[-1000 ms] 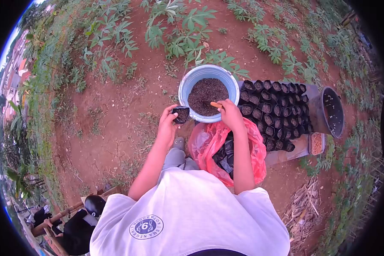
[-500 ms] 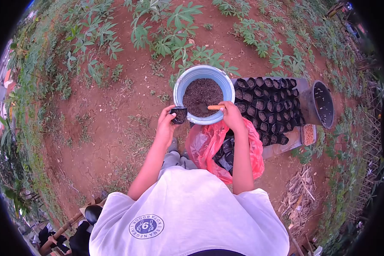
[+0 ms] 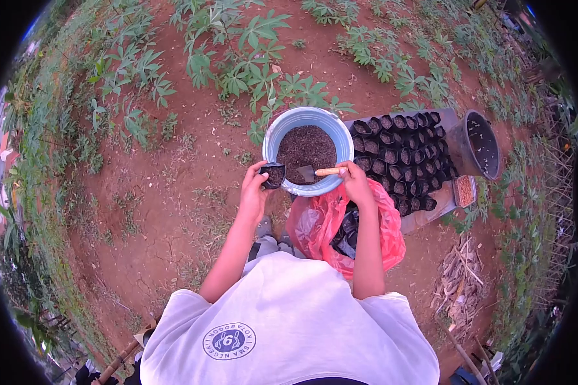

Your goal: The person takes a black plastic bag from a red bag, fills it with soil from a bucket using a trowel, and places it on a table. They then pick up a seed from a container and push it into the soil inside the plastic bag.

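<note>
From the head view, the left hand [image 3: 255, 190] was clamped around a small black bag [image 3: 273, 175], mouth up and partly filled with soil, held just beside the rim of the bucket [image 3: 273, 138], probably so that spilled soil would drop back in rather than on the ground. The right hand [image 3: 355, 180] was closed on the wooden handle of a trowel [image 3: 316, 172], whose blade lay over the soil inside the bucket, pointing toward the bag. Both forearms reached forward from the body, elbows bent, wrists near the bucket's near edge, the two hands apart. Beyond the right hand stood rows of filled bags [image 3: 401, 151] (packed tight, mouths up), likely within reach for setting down. Below that hand a red sack [image 3: 321, 221] gaped open, holding empty bags.
</note>
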`<state>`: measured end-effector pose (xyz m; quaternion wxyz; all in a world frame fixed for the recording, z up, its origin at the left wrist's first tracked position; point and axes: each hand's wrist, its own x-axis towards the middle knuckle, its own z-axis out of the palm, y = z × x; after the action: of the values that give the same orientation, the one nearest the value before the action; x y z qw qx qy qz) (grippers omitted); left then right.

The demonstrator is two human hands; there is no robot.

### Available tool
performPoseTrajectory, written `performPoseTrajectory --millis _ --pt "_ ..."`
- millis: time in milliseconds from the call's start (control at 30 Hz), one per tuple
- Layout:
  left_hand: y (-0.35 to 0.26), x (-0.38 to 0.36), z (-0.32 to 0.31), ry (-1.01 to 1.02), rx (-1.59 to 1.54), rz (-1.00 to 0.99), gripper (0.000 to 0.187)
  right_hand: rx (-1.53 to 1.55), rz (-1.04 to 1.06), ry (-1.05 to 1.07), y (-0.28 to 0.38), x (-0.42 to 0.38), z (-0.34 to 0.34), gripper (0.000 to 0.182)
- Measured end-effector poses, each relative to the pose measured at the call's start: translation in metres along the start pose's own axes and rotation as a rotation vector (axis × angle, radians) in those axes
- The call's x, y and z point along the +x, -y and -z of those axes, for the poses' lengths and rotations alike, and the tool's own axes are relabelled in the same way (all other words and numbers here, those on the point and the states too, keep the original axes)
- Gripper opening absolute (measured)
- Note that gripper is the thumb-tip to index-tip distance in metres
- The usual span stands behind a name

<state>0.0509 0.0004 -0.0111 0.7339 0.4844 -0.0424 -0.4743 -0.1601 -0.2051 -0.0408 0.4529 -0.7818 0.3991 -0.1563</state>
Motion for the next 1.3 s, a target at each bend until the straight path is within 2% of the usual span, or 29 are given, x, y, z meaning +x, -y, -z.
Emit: performPoseTrajectory --millis 233,367,467,600,800,867,1000,1100,1300 --pt "0.000 0.009 0.003 -0.005 -0.013 0.050 0.043 0.293 -0.250 -0.014 -0.003 -0.011 0.008 0.017" --pt "0.002 0.015 0.004 0.021 0.001 0.057 0.042 0.401 -0.243 -0.059 -0.019 -0.016 0.012 0.019" --pt "0.001 0.023 0.005 0.021 0.026 0.066 0.042 0.502 -0.293 -0.091 0.001 -0.026 0.023 0.020" --pt "0.002 0.029 -0.001 0.057 0.063 0.065 0.041 0.587 -0.248 -0.162 0.030 -0.037 0.038 0.022" --pt "0.012 0.023 -0.016 0.054 0.165 0.046 0.041 0.675 -0.094 -0.138 0.055 -0.048 0.055 0.022" --pt "0.019 0.019 -0.023 0.057 0.154 0.046 0.040 0.660 -0.109 -0.133 0.068 -0.048 0.060 0.022" --pt "0.031 0.000 -0.048 0.046 0.148 0.045 0.038 0.423 -0.067 -0.083 0.086 -0.052 0.068 0.018" --pt "0.040 -0.017 -0.067 0.014 0.099 0.041 0.038 0.117 0.198 -0.141 0.098 -0.062 0.076 0.015" --pt "0.073 -0.047 -0.092 -0.015 0.012 0.025 0.037 0.065 0.382 -0.071 0.113 -0.095 0.108 0.014"
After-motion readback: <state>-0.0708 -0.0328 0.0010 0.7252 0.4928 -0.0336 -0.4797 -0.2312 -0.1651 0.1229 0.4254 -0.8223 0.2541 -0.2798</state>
